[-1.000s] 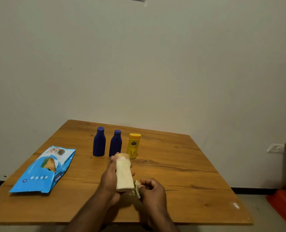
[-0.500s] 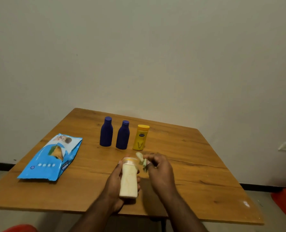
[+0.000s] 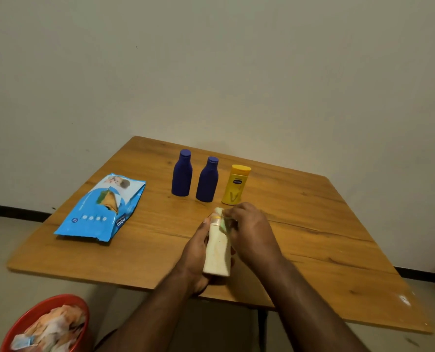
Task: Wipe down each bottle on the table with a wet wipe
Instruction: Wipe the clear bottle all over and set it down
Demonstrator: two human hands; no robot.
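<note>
the cream plastic bottle (image 3: 217, 250) is held above the near edge of the wooden table (image 3: 313, 237), the left hand (image 3: 196, 255) curled round its lower body. the right hand (image 3: 249, 232) pinches a pale crumpled wet wipe (image 3: 221, 219) against the bottle's neck. just beyond stand a yellow plastic bottle (image 3: 236, 185) and two dark blue plastic bottles (image 3: 182, 174) (image 3: 207, 180) in a row. to the left lies a blue wipes packet (image 3: 102, 209). near left, on the floor, a red round bin (image 3: 33, 313) holds crumpled used wipes (image 3: 51, 329).

Left hand (image 3: 195, 252) grip curled; right hand (image 3: 252, 232) pinching (fingers bent).
</note>
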